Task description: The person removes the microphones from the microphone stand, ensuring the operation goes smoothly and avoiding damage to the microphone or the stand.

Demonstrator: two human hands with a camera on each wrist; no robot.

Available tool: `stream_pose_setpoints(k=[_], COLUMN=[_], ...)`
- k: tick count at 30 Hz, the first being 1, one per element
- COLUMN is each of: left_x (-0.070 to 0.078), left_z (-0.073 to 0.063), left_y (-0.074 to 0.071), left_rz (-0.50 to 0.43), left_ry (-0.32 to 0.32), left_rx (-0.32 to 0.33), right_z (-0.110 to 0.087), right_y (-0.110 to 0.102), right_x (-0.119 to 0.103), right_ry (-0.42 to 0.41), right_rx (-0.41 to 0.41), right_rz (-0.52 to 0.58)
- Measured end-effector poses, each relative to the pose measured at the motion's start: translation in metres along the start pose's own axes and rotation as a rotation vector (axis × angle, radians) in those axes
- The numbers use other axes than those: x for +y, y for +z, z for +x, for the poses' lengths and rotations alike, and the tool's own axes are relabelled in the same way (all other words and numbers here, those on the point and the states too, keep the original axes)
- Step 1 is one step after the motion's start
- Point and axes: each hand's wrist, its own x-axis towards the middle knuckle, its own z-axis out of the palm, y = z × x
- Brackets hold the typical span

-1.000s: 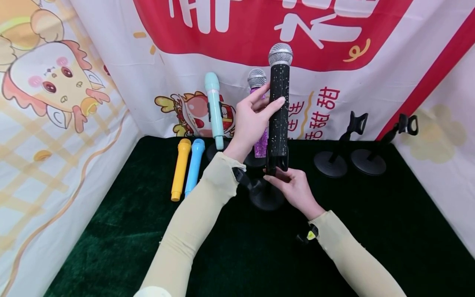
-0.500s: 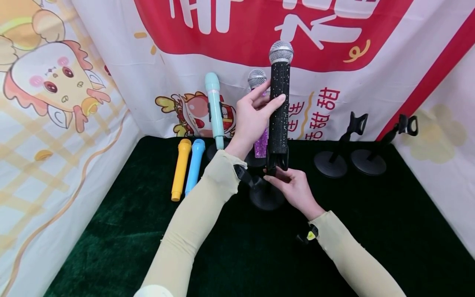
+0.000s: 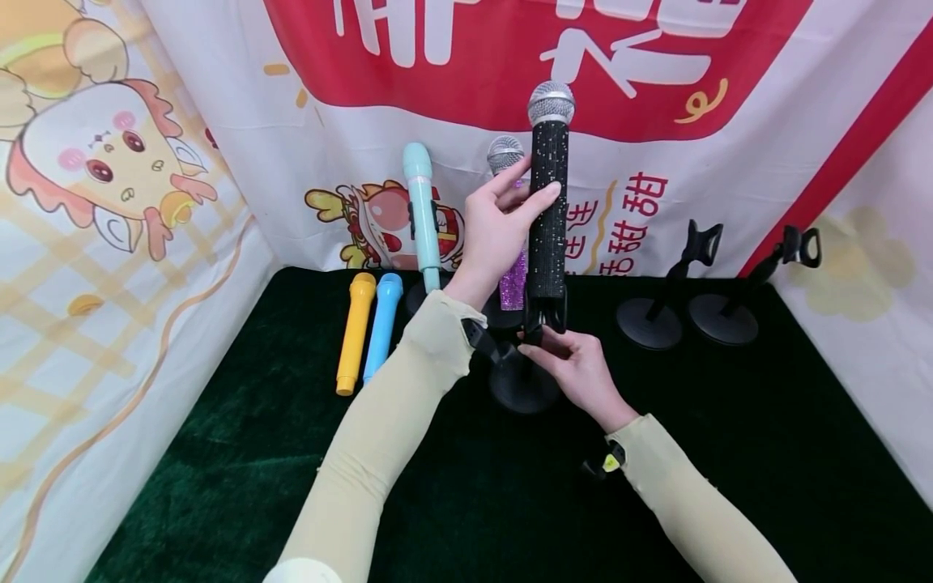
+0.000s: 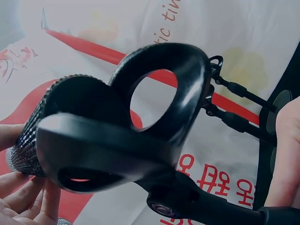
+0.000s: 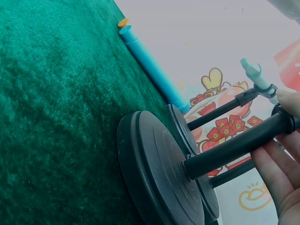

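From the head view, we judge the work to be partly done. The teal microphone (image 3: 419,214) sits in a holder, and the purple microphone (image 3: 513,283) stands upright above a base, its clip hidden from us. The black microphone (image 3: 548,210) is upright at centre, its lower end at the clip (image 3: 558,314) of the nearest stand (image 3: 523,387); we take its seating to be the step in hand. Our left hand (image 3: 490,235) grasps its body between thumb and fingers, while our right hand (image 3: 579,372) grips the stand below the clip. The yellow microphone (image 3: 355,332) and blue microphone (image 3: 382,328) lie side by side on the table (image 3: 452,502), and two stands (image 3: 649,324) at the right have vacant clips, so we reckon those two pairings remain.

The left wrist view adds what the head view hides: the black microphone's dark tail end and the clip's oval-holed arms beside it. We cannot tell how firmly it is seated.

The right wrist view alone shows our thumb and fingers pinching the pole (image 5: 239,145) above its round base, which appears to rest on the green cloth.
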Motion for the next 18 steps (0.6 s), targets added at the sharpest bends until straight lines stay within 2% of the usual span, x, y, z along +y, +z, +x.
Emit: stream_pose_setpoints(k=[11,14,18], left_x=[0.000,0.006,0.020], left_z=[0.005,0.013,0.027], left_y=[0.005,0.001,-0.014], left_rz=[-0.024,-0.095,-0.166], left_ry=[0.002,-0.004,0.000], left_rx=[0.001,0.047,0.137], right_z=[-0.003,-0.006,-0.010], right_y=[-0.005,-0.005,-0.004], right_x=[0.000,-0.001,-0.003], right_ry=[0.017,0.010,-0.002], right_rx=[0.001,-0.016,-0.062], right_rz=[-0.001,0.007,0.038])
